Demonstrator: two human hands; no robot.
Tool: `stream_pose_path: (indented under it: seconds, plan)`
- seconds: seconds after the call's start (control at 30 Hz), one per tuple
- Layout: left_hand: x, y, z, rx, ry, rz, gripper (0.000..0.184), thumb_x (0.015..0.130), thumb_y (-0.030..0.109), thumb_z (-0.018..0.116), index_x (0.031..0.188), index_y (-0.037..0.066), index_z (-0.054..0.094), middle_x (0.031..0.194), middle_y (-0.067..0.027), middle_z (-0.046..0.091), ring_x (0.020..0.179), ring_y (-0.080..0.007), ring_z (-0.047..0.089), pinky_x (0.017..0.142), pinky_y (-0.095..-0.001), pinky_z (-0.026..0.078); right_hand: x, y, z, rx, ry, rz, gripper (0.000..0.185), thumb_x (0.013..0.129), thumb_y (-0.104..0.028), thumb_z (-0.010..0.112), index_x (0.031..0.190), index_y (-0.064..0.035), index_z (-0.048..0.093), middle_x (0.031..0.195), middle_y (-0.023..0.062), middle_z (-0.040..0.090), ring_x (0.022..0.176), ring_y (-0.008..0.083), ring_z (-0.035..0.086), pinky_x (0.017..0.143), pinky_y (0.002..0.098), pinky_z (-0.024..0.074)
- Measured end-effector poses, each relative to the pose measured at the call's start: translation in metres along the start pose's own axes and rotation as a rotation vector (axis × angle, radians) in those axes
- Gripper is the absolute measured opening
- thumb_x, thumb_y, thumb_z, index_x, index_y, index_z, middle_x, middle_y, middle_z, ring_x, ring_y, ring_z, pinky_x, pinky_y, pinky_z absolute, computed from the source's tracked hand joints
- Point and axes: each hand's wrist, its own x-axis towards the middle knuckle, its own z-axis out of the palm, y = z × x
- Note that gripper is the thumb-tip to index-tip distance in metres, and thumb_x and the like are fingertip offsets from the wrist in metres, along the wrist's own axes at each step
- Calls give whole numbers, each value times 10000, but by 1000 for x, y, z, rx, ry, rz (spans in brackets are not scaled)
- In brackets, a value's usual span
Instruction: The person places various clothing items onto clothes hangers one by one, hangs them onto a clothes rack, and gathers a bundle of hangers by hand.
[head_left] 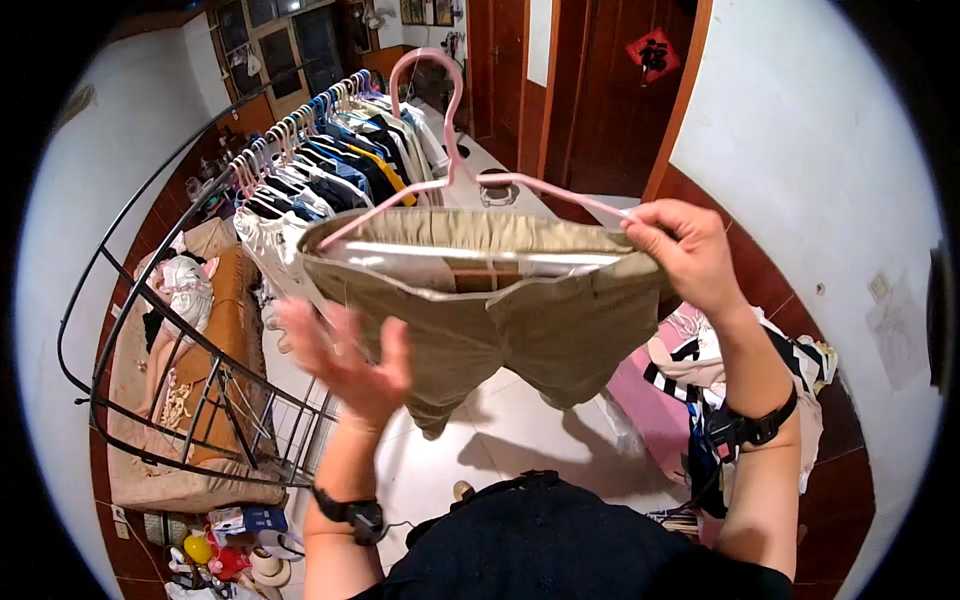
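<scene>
Olive-green shorts (440, 320) with an elastic waist hang from a pink hanger (460, 120), whose lower bar shows inside the waist opening. My right hand (685, 250) pinches the right end of the waistband together with the hanger's corner. At the left side of the shorts, my left hand (350, 365) is raised with its fingers spread, slightly blurred, holding nothing. Whether its fingertips touch the fabric cannot be made out.
A rack of clothes on hangers (340, 150) stands behind at the left. A black metal railing (180, 320) curves before a brown sofa (220, 350). Clothes (700, 370) lie on a pink surface (645, 405) at the right. Assorted items (235, 555) lie at lower left.
</scene>
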Motion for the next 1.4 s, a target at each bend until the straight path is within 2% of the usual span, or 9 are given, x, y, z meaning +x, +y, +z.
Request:
stream_pose_path:
  seconds: [0.03,0.2,0.37,0.63,0.7,0.8,0.9,1.17,1.4]
  plan:
    - [-43,2,19,9,-25,85,679,788,257,730,1392,107,459,1462,-177,376,1393,-409,291,1109,-580,259,11,-7,-2,13,8,1,126,892,-93,672,908,29,696,765,25,675,721,72,581,660,241,468]
    - [-221,-26,71,-71,-1682,513,704,772,481,666,1328,66,543,1433,-212,445,1266,-371,456,1085,-526,299,58,-31,-14,89,108,1,135,918,-123,661,905,6,701,771,-10,661,695,40,553,638,208,454]
    - [-159,-39,47,-459,-1672,57,446,763,287,736,1140,75,629,1050,-131,647,934,-309,628,824,-411,472,83,-36,-7,130,149,45,154,911,-149,679,929,2,704,784,-5,664,695,48,566,640,205,462]
    - [-8,3,61,-192,-66,117,649,785,223,683,1385,93,472,1512,-205,344,1391,-392,326,1087,-537,308,108,-67,54,165,147,46,145,911,-146,678,924,-4,701,791,-13,661,714,45,565,654,202,455]
    - [-36,16,72,-420,-671,96,617,844,259,648,1402,81,456,1509,-211,341,1387,-421,313,1093,-527,311,110,-76,69,151,144,37,148,913,-144,673,919,1,700,790,-17,657,719,45,562,658,201,448]
    - [-197,7,110,-341,-904,269,634,871,322,660,1404,50,450,1447,-221,427,1325,-400,412,1078,-479,354,117,-78,84,9,167,50,171,917,-134,638,914,28,690,790,-28,640,738,40,542,676,199,427]
    - [-190,-46,47,-1344,-1680,-297,528,860,389,701,1199,-8,623,1115,-201,672,1026,-322,650,916,-412,497,110,-63,94,66,105,140,154,906,-130,650,896,16,696,806,-19,646,769,52,555,698,216,440]
    - [-124,-176,-47,-236,-464,-971,252,789,60,690,1031,18,633,914,-143,601,811,-288,588,745,-381,488,66,2,172,192,-122,94,74,825,-52,690,849,17,699,707,58,651,649,125,592,626,259,452]
    - [-110,-206,-40,148,-584,-603,744,791,87,703,1452,66,363,1478,-239,287,1324,-438,305,1100,-519,253,76,16,243,120,-279,-17,99,809,-89,699,874,-14,705,711,111,634,599,225,609,552,309,449]
